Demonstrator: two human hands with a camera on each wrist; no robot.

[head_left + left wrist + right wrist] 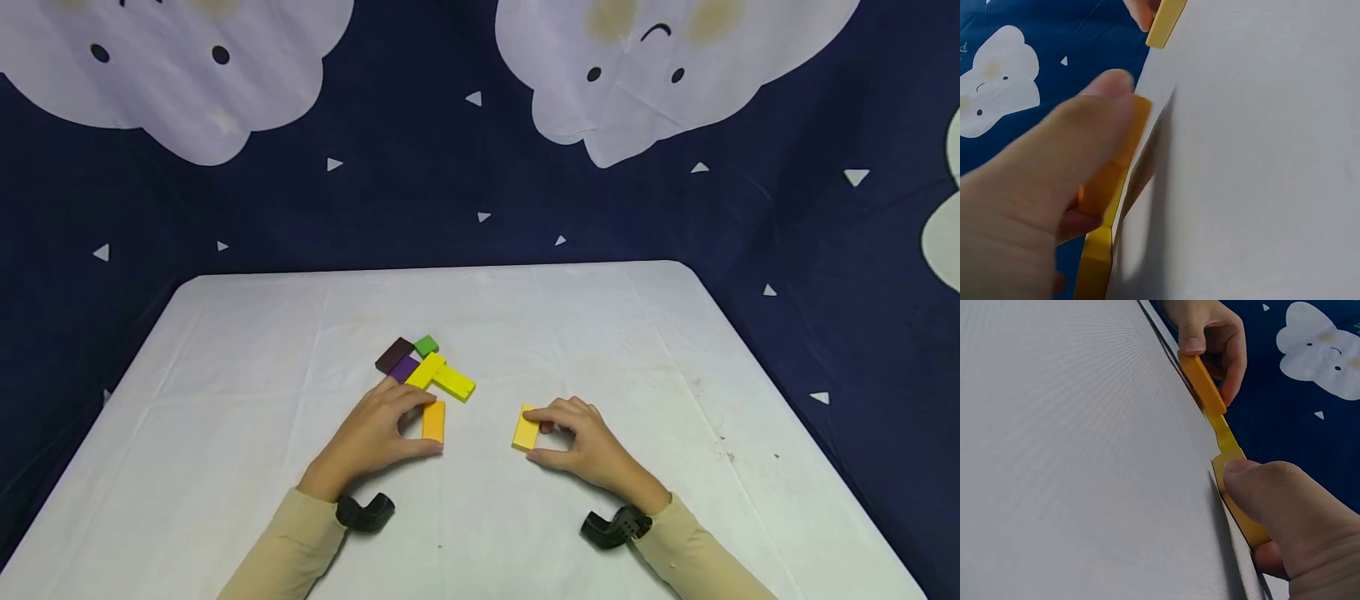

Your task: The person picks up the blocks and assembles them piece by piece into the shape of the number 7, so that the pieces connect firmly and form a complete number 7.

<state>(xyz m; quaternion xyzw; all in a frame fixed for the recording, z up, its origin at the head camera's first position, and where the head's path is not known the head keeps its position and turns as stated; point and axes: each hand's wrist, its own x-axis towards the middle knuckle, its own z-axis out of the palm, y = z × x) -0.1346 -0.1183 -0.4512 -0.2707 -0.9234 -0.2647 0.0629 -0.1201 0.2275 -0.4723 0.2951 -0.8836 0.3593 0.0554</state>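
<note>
My left hand [375, 429] pinches an orange rectangular block [433, 422] between thumb and fingers, left of the table's middle. Across a gap to the right, my right hand [588, 442] grips a light yellow rectangular block [525, 428] by its ends. In the left wrist view the thumb partly hides the orange block [1140, 122], with the light yellow block [1167, 24] at the top. The right wrist view has my right thumb over the light yellow block [1244, 519] and the orange block [1202, 384] farther off. Beyond my left fingers lie two bright yellow blocks, one slanting left [426, 372], one right [454, 383].
Behind the left hand, a purple block [403, 368], a dark brown block [394, 355] and a green block [427, 345] cluster against the yellow ones. All lie on a white-covered table [600, 333]. A dark blue cloth [420, 217] with clouds hangs beyond its back edge.
</note>
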